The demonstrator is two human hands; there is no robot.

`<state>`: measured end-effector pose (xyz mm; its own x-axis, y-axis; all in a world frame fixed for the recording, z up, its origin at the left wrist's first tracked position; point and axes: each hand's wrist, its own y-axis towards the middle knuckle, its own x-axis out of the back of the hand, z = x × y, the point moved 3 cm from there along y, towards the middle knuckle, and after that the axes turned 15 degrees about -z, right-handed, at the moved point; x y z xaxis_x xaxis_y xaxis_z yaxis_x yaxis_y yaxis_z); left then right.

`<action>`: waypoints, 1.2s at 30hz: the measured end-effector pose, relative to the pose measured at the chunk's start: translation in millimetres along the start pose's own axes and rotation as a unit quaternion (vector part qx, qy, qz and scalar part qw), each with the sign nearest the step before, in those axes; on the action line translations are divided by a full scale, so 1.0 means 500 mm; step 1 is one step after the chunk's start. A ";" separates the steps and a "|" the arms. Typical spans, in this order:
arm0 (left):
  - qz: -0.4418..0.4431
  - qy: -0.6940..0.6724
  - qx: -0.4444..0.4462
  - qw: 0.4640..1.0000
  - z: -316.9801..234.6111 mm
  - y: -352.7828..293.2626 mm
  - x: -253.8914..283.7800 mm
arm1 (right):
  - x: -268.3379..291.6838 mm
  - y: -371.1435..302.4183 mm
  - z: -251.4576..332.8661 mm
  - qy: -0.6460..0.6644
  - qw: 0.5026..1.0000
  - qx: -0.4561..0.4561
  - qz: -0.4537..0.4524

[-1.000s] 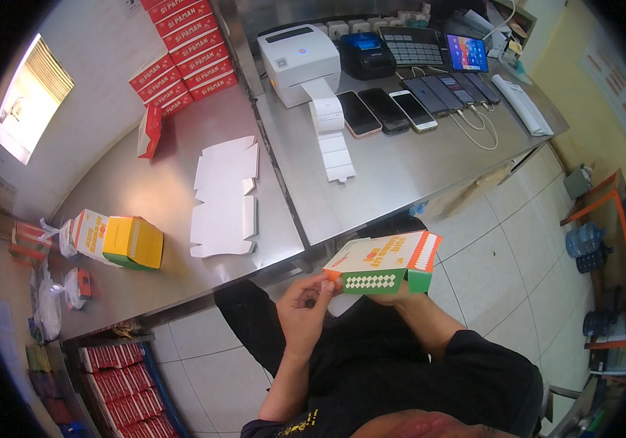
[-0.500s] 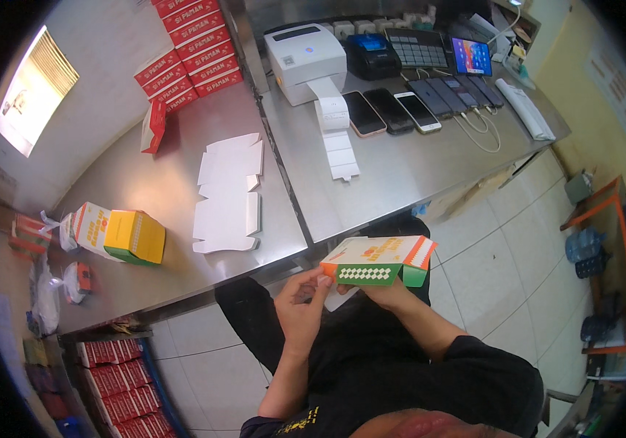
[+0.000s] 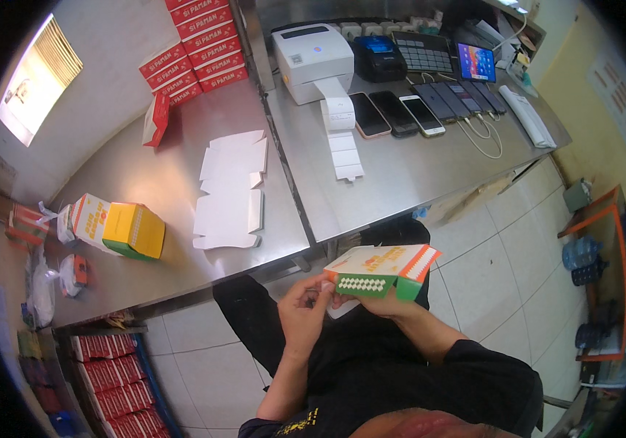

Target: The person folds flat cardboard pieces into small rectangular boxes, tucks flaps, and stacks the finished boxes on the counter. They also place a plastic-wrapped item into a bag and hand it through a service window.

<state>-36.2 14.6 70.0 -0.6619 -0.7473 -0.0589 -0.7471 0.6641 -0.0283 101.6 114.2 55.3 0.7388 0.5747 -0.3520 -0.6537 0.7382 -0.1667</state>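
Observation:
Over my lap I hold a white, orange and green cardboard box (image 3: 375, 261), its right end tilted a little upward with a green flap hanging there. My right hand (image 3: 393, 305) grips it from beneath, most of its fingers hidden by the box. At the box's near left corner, my left hand (image 3: 304, 303) is closed, thumb and fingers pinched together by a white flap (image 3: 343, 310). On the steel table to the left stand similar boxes, including a yellow and green box (image 3: 134, 230). A flat white unfolded carton (image 3: 231, 190) lies on the table ahead.
Red boxes (image 3: 210, 47) are stacked at the far left, with more on a lower shelf (image 3: 119, 376). A label printer (image 3: 313, 58) with a paper strip, several phones (image 3: 420, 115) and a lit tablet (image 3: 476, 61) occupy the right table. An orange-framed rack (image 3: 597, 277) stands right.
The box has shifted slightly right and its right end has turned a little downward. My left fingers have moved close to my right fingertips at the box's near left corner. The view has shifted slightly.

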 end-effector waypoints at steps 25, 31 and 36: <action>-0.011 0.036 0.042 0.998 0.014 -0.009 -0.020 | 0.008 -0.029 -0.024 -0.314 0.914 0.227 -0.119; 0.000 0.083 0.000 0.997 0.019 -0.013 -0.048 | 0.056 -0.043 -0.096 -0.037 0.988 0.105 -0.106; 0.000 0.098 -0.034 0.995 0.027 0.003 -0.071 | 0.073 -0.037 -0.053 -0.155 0.967 0.166 -0.115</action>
<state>-12.9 42.6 58.7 -0.6560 -0.7421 0.1376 -0.7449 0.6659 0.0403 136.2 112.0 21.4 0.9057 0.4220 -0.0395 -0.4154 0.9024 0.1144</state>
